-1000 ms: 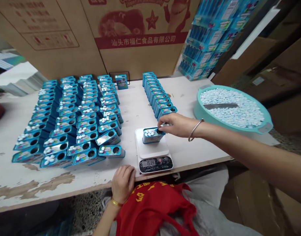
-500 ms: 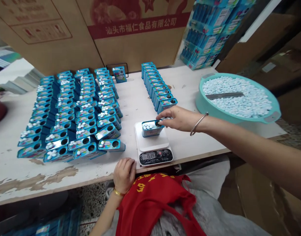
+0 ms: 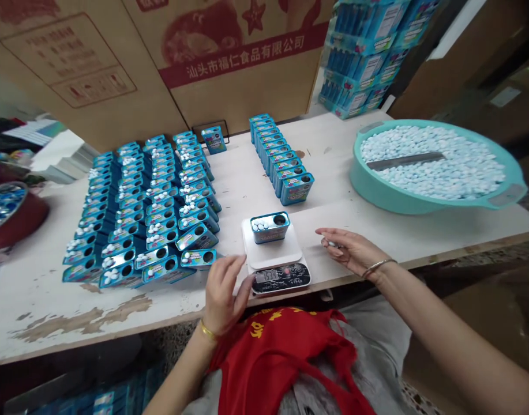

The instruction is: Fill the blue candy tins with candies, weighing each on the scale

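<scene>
Red apron, yellow lettering: nearest the camera. Left hand: empty, fingers loosely extended, thumb apart from them, at the left edge of the digital scale; contact could not be told. Right hand: right of the scale, well apart from the left, fingers curled on a few white candies. Blue candy tin, one: upright on the white scale platform, untouched; long axis ran left to right, right end slightly farther away; round opening at the right end of its top, loose candy pieces at the left; printed broad side faced the person. Four rows of similar tins: to the left. Teal basin: to the right, candy-filled, a metal strip across the contents. Single row of tins: beyond the scale. Printed cardboard: upright at the back.
</scene>
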A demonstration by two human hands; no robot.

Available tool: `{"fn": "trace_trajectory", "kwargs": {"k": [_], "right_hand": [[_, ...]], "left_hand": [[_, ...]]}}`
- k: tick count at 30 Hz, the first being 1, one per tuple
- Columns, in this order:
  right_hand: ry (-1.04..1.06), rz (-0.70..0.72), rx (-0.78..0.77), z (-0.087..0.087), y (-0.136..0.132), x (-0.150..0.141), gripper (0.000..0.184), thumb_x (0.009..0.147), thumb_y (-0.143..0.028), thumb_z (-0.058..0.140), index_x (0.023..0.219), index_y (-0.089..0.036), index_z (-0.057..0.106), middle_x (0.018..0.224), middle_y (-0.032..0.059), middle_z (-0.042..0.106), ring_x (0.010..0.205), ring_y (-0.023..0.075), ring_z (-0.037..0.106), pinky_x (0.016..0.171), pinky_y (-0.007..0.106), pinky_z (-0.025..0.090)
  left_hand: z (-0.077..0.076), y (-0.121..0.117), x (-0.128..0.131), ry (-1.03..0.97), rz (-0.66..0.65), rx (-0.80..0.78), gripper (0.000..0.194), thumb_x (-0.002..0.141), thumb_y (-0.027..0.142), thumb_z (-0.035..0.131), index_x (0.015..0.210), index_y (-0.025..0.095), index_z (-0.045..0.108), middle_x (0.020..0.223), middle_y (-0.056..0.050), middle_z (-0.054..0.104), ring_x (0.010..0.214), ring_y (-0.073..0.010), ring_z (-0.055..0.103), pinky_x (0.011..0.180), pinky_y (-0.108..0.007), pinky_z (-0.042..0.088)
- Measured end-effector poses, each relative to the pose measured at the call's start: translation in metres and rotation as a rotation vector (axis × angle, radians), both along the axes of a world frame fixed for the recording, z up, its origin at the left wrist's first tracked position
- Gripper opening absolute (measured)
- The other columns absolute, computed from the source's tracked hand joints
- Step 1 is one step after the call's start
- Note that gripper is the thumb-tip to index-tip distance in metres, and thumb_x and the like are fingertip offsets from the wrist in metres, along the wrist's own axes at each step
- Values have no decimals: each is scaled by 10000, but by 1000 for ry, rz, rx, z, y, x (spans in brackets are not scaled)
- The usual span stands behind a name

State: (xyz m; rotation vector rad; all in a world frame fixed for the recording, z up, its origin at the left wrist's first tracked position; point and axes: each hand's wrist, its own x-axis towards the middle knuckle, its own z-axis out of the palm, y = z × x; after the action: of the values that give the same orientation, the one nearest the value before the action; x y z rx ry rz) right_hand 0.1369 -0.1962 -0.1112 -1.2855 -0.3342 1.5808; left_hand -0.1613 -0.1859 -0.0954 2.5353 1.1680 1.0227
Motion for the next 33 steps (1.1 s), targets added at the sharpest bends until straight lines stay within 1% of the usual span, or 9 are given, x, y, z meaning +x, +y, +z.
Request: {"fn": "trace_trajectory", "kwargs": {"k": [3,6,9,12,17,23,27,31,33], "right_hand": [[34,-63,-4,-17,-12,-1,310,621,-192,779,898,-101,676,648,5,569,417,14,373,309,117,250],[51,-103,2,-28,-18,0,295,620,-191,778,882,-102,676,638,3,563,423,20,383,309,116,272],[61,-130,18,-36,-22,0,281,620,-213,783,860,-114,677,636,-4,563,424,18,374,314,115,281],[68,-146,46,-41,-26,-3,303,629,-250,789,881,-123,680,654,-8,570,440,17,376,325,114,283],[74,-158,75,-42,-28,-5,329,636,-284,793,900,-123,683,661,-11,571,439,11,365,327,116,252],[61,-146,77,-41,-27,-4,359,636,-311,792,925,-130,679,682,-11,564,442,6,358,342,131,215],[60,-151,55,-44,-27,-3,367,626,-335,792,918,-143,681,686,-11,554,446,18,346,344,161,184],[56,-155,35,-44,-26,-2,362,624,-344,791,913,-152,688,685,-11,549,453,26,337,360,190,178],[52,-154,33,-44,-26,-1,358,625,-342,791,912,-154,689,685,-11,549,460,28,342,373,196,189]], "left_hand": [[27,28,14,65,17,93,393,870,240,529,1257,203,472,1161,-126,557,1089,-231,517,939,-422,420],[38,51,25,176,-21,118,395,885,266,509,1273,207,469,1266,-130,517,1198,-244,458,1005,-448,371],[37,61,31,305,-61,128,436,878,337,527,1289,206,464,1378,-135,440,1310,-272,356,1056,-480,311],[35,62,35,392,-64,126,462,868,390,537,1285,203,471,1417,-138,407,1351,-291,304,1081,-508,266],[34,58,45,420,-58,109,477,887,387,504,1316,194,427,1453,-150,356,1398,-286,222,1100,-522,233],[29,58,70,440,-96,54,522,913,404,440,1377,188,338,1495,-153,273,1425,-309,98,1107,-612,105],[30,64,73,356,-96,69,560,913,413,441,1405,186,301,1497,-166,259,1424,-308,99,1109,-609,79],[32,63,56,180,-27,112,483,906,344,482,1365,234,379,1454,-131,361,1407,-273,206,1128,-561,118],[31,60,46,138,-16,112,438,905,305,487,1335,256,423,1440,-108,387,1398,-263,235,1127,-550,148]]}}
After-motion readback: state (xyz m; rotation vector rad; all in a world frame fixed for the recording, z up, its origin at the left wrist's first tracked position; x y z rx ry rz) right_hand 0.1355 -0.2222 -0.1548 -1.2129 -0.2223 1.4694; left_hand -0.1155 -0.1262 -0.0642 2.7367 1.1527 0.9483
